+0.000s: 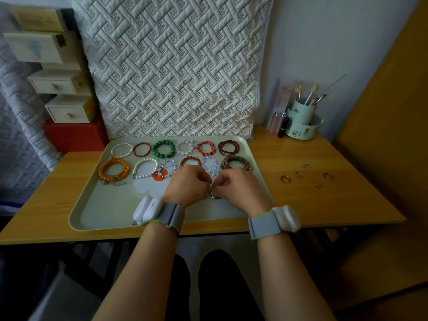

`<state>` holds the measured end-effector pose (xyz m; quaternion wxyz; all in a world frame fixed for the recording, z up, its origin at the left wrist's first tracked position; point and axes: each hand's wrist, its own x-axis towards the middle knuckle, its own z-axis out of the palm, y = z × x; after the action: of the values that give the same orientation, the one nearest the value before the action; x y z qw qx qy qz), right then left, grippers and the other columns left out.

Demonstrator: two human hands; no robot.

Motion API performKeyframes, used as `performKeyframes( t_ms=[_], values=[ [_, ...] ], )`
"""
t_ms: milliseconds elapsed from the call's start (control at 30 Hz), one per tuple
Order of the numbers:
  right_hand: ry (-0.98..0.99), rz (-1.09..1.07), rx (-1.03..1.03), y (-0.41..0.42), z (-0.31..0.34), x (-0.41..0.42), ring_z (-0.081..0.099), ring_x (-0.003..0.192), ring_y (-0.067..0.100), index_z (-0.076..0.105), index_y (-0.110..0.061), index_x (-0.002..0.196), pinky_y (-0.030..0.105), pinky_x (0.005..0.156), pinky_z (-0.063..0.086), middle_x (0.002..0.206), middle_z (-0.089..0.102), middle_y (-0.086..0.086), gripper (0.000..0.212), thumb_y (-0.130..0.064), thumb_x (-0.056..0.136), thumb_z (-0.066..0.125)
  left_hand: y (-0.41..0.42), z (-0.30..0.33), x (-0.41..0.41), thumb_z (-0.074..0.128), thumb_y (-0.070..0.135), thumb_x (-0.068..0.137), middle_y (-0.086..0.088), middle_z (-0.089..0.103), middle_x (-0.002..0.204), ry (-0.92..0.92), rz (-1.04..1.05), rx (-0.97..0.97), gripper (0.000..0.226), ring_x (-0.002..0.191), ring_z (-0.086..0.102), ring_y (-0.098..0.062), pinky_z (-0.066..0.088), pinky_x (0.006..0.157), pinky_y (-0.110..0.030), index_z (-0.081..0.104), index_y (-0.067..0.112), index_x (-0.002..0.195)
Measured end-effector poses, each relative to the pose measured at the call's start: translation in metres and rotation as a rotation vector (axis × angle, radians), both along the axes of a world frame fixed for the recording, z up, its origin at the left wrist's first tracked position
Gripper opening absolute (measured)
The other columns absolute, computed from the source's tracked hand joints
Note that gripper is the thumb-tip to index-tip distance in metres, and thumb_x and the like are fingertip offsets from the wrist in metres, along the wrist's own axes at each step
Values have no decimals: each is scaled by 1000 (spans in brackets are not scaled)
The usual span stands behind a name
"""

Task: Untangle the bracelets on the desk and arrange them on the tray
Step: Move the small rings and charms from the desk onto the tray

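Small metallic bracelet or tangle [214, 195]: held between both hands over the near middle of the pale green rectangular tray [92, 214], mostly hidden by the knuckles; only a glint of links shows. Cannot tell whether it is one piece or two knotted together.

Left hand [188, 185] and right hand [240, 187]: side by side, nearly touching, fingers of each curled and pinching the small piece from either side.

Far half of tray: two rows of beaded bracelets laid out as separate rings. Far row includes a green bead bracelet [163, 148] and a white pearl bracelet [121, 150]. Near row starts at the left with an amber bead bracelet [114, 170]; the right-hand rings of that row lie just beyond the knuckles.

Tabletop [301, 200], wooden: several small metal rings [305, 176] scattered right of the tray. Mint brush holder [303, 122] at far right corner. Quilted white cushion [173, 66] stands behind the tray.

Judgement: nearly done, last piece in work.

Risks:
- pulling hard on a knot could tighten it or snap a fine link;
- the hands sit close to the near row, so a jerk as the tangle frees could knock laid rings out of line;
- a dropped piece could slide off the near edge.
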<state>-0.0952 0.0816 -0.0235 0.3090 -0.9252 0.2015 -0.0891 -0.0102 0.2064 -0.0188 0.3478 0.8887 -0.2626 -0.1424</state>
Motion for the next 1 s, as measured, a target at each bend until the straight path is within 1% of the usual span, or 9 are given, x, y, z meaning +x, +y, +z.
performKeyframes(
  t_ms=[133, 267, 333, 433, 567, 633, 700, 800, 1000],
  values=[
    [-31, 9, 34, -5, 2, -2, 66, 80, 8, 78, -28, 86, 22, 68, 47, 69, 61, -19, 6, -24, 81, 75, -2, -1, 2, 63, 15, 86, 2, 75, 92, -30, -14, 12, 17, 89, 70, -19, 59, 86, -40, 75, 24, 93],
    [-69, 3, 65, -13, 7, -1, 56, 68, -4, 78, -25, 92, 18, 63, 42, 69, 59, -21, 8, -24, 84, 75, -4, -3, 4, 62, 17, 88, 4, 73, 98, -66, -23, 44, 18, 92, 67, -15, 58, 86, -35, 74, 27, 96],
    [-84, -2, 89, -17, 10, 1, 57, 66, -2, 79, -24, 92, 20, 63, 44, 70, 60, -20, 9, -24, 84, 76, -7, -3, 4, 63, 17, 88, 4, 73, 99, -90, -19, 32, 17, 94, 67, -15, 56, 84, -32, 74, 27, 96],
    [-103, -6, 79, -21, 13, 4, 61, 74, 4, 79, -22, 93, 21, 64, 44, 72, 62, -18, 10, -23, 84, 76, -15, 2, 4, 63, 18, 90, 4, 72, 98, -118, -12, -9, 15, 91, 66, -16, 52, 77, -28, 74, 25, 97],
    [-143, -24, 97, -28, 16, 4, 64, 79, 6, 79, -21, 94, 20, 63, 44, 81, 70, -10, 11, -23, 84, 76, -30, 11, 5, 61, 19, 88, 4, 70, 93, -177, -20, -25, 16, 89, 66, -20, 50, 73, -29, 72, 28, 94],
    [-163, -34, 98, -35, 19, 1, 60, 74, 1, 78, -22, 94, 17, 60, 42, 75, 65, -17, 9, -22, 86, 74, -41, 16, 5, 61, 17, 88, 3, 69, 93, -215, -29, -26, 17, 89, 65, -21, 46, 70, -28, 73, 27, 94],
    [-192, -55, 88, -43, 22, -2, 61, 75, 2, 78, -23, 94, 16, 61, 41, 72, 63, -19, 10, -22, 86, 74, -51, 20, 5, 60, 16, 88, 1, 69, 95, -234, -44, -37, 17, 87, 64, -21, 43, 68, -27, 72, 28, 92],
    [-205, -105, 85, -58, 25, -10, 62, 78, 4, 78, -26, 96, 21, 62, 42, 76, 65, -17, 12, -24, 86, 72, -70, 25, 1, 58, 15, 90, 2, 69, 94, -238, -94, -53, 18, 84, 63, -18, 44, 69, -26, 72, 27, 94],
    [-210, -237, 36, -92, 18, -27, 58, 74, 6, 77, -27, 91, 18, 57, 39, 66, 57, -20, 7, -27, 86, 72, -106, 23, -12, 60, 17, 89, -1, 72, 101, -265, -187, -58, 20, 95, 66, -21, 48, 75, -28, 76, 23, 97]
  ],
)
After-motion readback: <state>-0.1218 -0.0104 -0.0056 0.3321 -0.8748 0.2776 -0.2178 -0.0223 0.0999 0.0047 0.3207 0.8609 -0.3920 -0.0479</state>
